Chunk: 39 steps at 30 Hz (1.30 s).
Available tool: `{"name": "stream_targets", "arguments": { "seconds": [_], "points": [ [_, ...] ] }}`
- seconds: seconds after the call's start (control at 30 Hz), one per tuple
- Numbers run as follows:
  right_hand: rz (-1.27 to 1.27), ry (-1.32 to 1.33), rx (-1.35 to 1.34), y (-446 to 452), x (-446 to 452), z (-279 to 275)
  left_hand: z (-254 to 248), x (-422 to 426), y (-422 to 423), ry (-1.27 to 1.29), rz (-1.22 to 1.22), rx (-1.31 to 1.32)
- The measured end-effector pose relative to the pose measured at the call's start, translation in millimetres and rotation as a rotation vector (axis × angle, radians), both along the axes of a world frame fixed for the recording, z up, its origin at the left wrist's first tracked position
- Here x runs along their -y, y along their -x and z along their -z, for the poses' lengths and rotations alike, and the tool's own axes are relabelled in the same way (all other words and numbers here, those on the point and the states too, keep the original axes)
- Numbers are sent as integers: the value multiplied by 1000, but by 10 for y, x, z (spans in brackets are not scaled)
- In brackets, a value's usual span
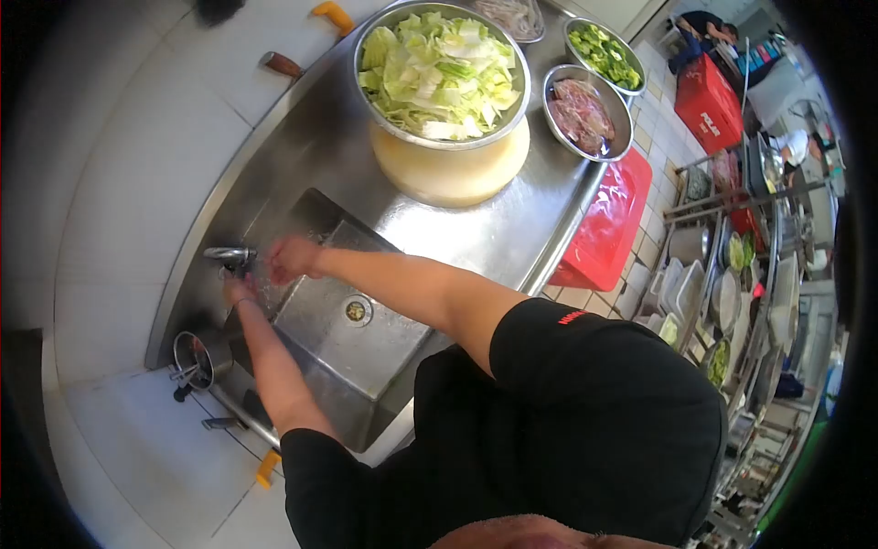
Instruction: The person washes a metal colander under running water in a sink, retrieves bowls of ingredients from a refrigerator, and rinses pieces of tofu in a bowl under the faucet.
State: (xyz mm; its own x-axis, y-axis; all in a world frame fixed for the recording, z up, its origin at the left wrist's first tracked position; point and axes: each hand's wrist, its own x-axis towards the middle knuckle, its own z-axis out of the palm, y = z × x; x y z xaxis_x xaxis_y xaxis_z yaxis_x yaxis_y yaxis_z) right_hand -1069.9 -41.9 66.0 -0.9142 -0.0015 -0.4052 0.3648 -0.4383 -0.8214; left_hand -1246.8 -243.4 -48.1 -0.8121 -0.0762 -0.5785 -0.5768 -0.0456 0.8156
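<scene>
Both of my hands are at the metal faucet [230,253] at the far end of the steel sink [343,343]. My left hand [240,291] is just below the spout, its fingers partly hidden and too small to make out. Beside it, over the sink's edge, my right hand [293,259] is bent at the wrist, its fingers blurred. Water seems to splash around the hands. A drain [357,311] with some yellowish scraps in it shows in the sink's floor.
A metal bowl of chopped cabbage [439,78] stands on a pale round tub [448,165] beside the sink. Bowls of green peppers [604,57] and raw meat [581,114] are at the counter's end. A red bin [604,224] stands below; a small pot [197,357] sits by the faucet.
</scene>
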Motion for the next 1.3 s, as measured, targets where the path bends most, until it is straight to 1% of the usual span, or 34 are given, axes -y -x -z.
{"name": "stream_targets", "arguments": {
  "seconds": [0.07,0.13,0.2,0.23,0.27,0.3,0.33,0.37,0.4,0.43,0.5,0.53,0.57,0.6,0.63,0.67,0.7,0.77,0.8,0.83,0.87,0.9,0.93,0.97,1.0,1.03,1.1,1.13,1.17,1.2,1.23,1.27,1.3],
  "points": [
    [-149,-150,-4,-212,18,-95,27,109,203,-46,7,36],
    [-445,-755,-187,-533,-165,-56,-139,142,228,109,49,68],
    [-436,-1114,-213,-1086,-354,253,-153,200,321,215,101,119],
    [-359,-1006,-260,-1416,-536,355,-90,290,497,245,134,157],
    [-271,-992,-308,-1711,-703,583,-33,373,629,277,167,196],
    [-247,-843,-222,-2032,-915,343,-9,417,710,135,178,182],
    [-176,-832,-214,-2326,-1093,489,3,455,763,-8,187,171],
    [-132,-717,-26,-2595,-1262,202,12,507,749,-149,196,163],
    [-6,-644,-16,-2879,-1443,335,-65,551,689,-254,221,160],
    [146,-615,73,-3130,-1592,267,-112,583,624,-362,256,160],
    [333,-510,287,-3571,-1942,72,75,764,608,-59,562,-206],
    [281,-629,381,-3772,-2114,-195,-10,631,394,-300,391,-197],
    [293,-805,468,-3973,-2203,-414,10,550,285,-316,338,-283],
    [372,-1073,287,-4289,-2301,-291,41,475,177,-330,289,-370],
    [316,-1204,354,-4549,-2407,-301,250,538,344,-269,353,-501],
    [242,-1385,394,-4819,-2486,-323,37,403,205,-187,259,-390],
    [94,-1187,617,-4933,-2484,-801,106,468,263,-241,290,-417],
    [146,-1290,508,-5554,-2668,-619,-129,347,200,-133,264,-358],
    [155,-1284,550,-5796,-2708,-748,-281,242,29,25,215,-344],
    [163,-1275,590,-6049,-2695,-983,-637,10,-322,179,166,-315],
    [171,-1262,631,-6291,-2663,-1224,-645,-66,-463,319,193,-352],
    [219,-1238,639,-6504,-2654,-1470,-550,-76,-537,505,272,-407],
    [269,-1214,646,-6721,-2622,-1745,-475,-142,-683,815,399,-480],
    [355,-1192,639,-6917,-2575,-2035,-327,-202,-804,1274,570,-543],
    [438,-1171,628,-7109,-2522,-2298,-216,-250,-966,1580,683,-564],
    [615,-1095,523,-7297,-2431,-2511,-125,-286,-1158,1687,755,-556],
    [952,-949,307,-7668,-2236,-2823,90,-498,-1606,1447,750,-625],
    [1109,-893,183,-7886,-2160,-2794,141,-630,-1877,1327,749,-652],
    [1243,-839,150,-8186,-2208,-2484,157,-768,-2109,1058,705,-571],
    [1346,-780,207,-8491,-2260,-2080,165,-924,-2351,793,655,-479],
    [1392,-733,353,-8796,-2333,-1546,51,-1136,-2667,822,653,-542],
    [1357,-719,546,-9067,-2358,-962,-169,-1406,-3001,852,648,-613],
    [1214,-743,760,-9281,-2295,-361,-344,-1619,-3251,884,643,-688]
  ]
}}
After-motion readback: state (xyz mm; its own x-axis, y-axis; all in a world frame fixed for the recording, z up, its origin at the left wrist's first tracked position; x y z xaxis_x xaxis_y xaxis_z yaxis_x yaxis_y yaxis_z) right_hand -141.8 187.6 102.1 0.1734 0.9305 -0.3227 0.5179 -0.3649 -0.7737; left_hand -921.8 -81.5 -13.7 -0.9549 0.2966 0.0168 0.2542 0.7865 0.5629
